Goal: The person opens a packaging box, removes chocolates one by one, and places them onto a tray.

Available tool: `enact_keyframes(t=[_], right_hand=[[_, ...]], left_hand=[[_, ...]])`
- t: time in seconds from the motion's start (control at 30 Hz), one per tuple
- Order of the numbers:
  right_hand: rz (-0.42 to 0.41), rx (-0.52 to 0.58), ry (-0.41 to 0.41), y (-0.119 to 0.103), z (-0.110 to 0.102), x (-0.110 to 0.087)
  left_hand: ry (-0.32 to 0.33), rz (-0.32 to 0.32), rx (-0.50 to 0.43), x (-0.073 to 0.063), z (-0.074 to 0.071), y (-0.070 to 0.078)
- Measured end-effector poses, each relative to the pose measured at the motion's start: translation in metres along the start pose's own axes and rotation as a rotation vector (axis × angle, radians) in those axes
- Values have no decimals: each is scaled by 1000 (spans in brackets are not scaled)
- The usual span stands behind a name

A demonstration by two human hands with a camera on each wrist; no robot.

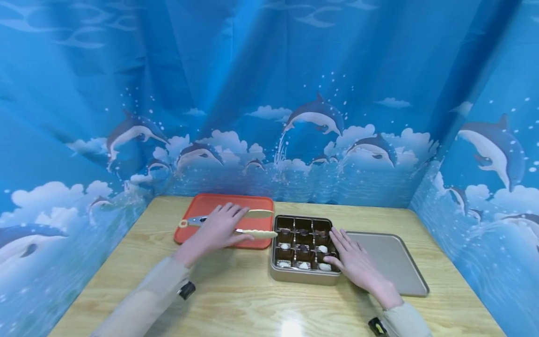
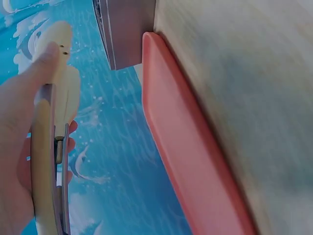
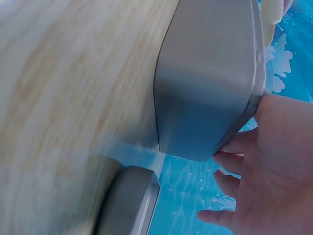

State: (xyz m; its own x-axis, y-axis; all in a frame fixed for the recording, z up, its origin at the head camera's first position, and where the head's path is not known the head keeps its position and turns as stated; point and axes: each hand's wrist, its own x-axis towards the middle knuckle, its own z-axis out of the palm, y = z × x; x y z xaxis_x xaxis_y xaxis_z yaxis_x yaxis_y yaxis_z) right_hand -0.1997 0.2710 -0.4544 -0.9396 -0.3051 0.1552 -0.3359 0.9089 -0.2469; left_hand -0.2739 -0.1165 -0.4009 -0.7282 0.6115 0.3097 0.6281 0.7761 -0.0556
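My left hand [image 1: 222, 225] grips a pair of tongs [image 1: 258, 233] with cream scalloped tips and metal arms, held above the red tray. In the left wrist view the tongs [image 2: 45, 161] lie between thumb and fingers, jaws parted. Their tips point right, one close to the left rim of a metal tin [image 1: 305, 276]. The tin has a dark brown divided insert with small dark and white pieces in its compartments. My right hand [image 1: 355, 260] rests on the tin's right rim, fingers stretched out and thumb over the near right corner. The right wrist view shows the tin's side [image 3: 205, 73] beside the fingers.
The red tray [image 1: 195, 238] lies at the back left, close to the tin. A flat metal lid [image 1: 391, 257] lies right of the tin, partly behind my right arm. A dolphin-print curtain [image 1: 252, 93] surrounds the wooden table [image 1: 236, 304].
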Motion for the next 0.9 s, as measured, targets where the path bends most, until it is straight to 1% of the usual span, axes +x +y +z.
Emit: enact_keyframes(t=[0.13, 0.23, 0.33, 0.4, 0.5, 0.57, 0.67, 0.73, 0.83, 0.9], right_hand=[[2, 8, -4, 0, -1, 0], [-1, 14, 0, 1, -1, 0], [-5, 11, 3, 1, 0, 0], [-6, 7, 3, 1, 0, 0], [-6, 9, 0, 1, 1, 0], [-4, 12, 1, 1, 1, 0], [0, 19, 3, 0, 1, 0], [1, 20, 6, 1, 1, 0], [2, 27, 3, 1, 1, 0], [2, 32, -1, 1, 1, -1]], left_hand=[[67, 89, 90, 16, -1, 4], [132, 147, 164, 28, -1, 8], [188, 177, 220, 39, 0, 11], [205, 175, 223, 45, 0, 13], [191, 162, 201, 53, 0, 16], [167, 163, 215, 57, 0, 17], [124, 189, 239, 62, 1, 16], [73, 202, 254, 65, 1, 15], [-8, 208, 235, 69, -1, 12], [-31, 222, 236, 71, -2, 12]])
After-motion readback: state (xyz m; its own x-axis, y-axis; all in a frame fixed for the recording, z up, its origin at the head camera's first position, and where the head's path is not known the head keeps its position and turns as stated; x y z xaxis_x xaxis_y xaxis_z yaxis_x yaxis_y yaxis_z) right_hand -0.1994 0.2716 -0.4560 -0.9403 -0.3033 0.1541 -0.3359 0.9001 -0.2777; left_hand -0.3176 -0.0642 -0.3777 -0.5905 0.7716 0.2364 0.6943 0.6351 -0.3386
